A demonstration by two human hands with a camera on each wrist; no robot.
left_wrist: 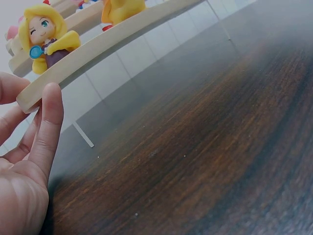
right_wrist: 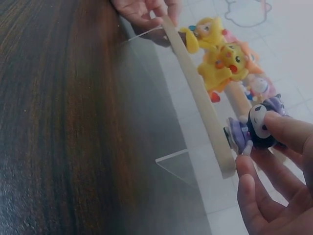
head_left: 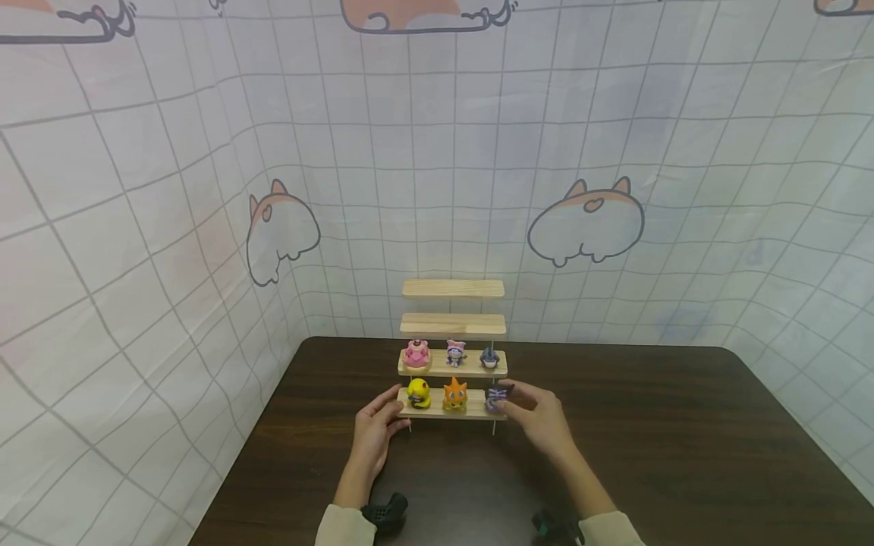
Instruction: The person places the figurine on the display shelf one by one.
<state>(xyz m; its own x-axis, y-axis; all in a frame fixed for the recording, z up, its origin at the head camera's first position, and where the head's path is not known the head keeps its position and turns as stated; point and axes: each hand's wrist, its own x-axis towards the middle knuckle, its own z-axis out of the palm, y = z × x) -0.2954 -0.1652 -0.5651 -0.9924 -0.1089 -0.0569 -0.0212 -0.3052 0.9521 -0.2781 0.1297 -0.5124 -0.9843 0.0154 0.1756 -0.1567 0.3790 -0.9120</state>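
A tiered wooden display stand [head_left: 453,364] stands on the dark table. My left hand [head_left: 374,427] grips the left end of its lowest shelf [left_wrist: 78,61], fingertips at the shelf's edge. At that end sits a yellow-haired figurine [left_wrist: 46,36] with a blue magnifying glass. My right hand [head_left: 541,415] pinches a black-and-purple figurine [right_wrist: 259,125] between thumb and fingers at the right end of the same shelf. The figurine's base is right at the shelf top. Between them stands an orange-yellow figurine [head_left: 454,396], which looks yellow with a red part in the right wrist view.
On the second shelf stand a pink figurine [head_left: 416,355], a pink-and-purple figurine [head_left: 455,353] and a dark blue one [head_left: 489,358]. Two bare upper shelves [head_left: 454,324] rise behind. A grid-patterned curtain [head_left: 423,152] hangs around the table [head_left: 649,425].
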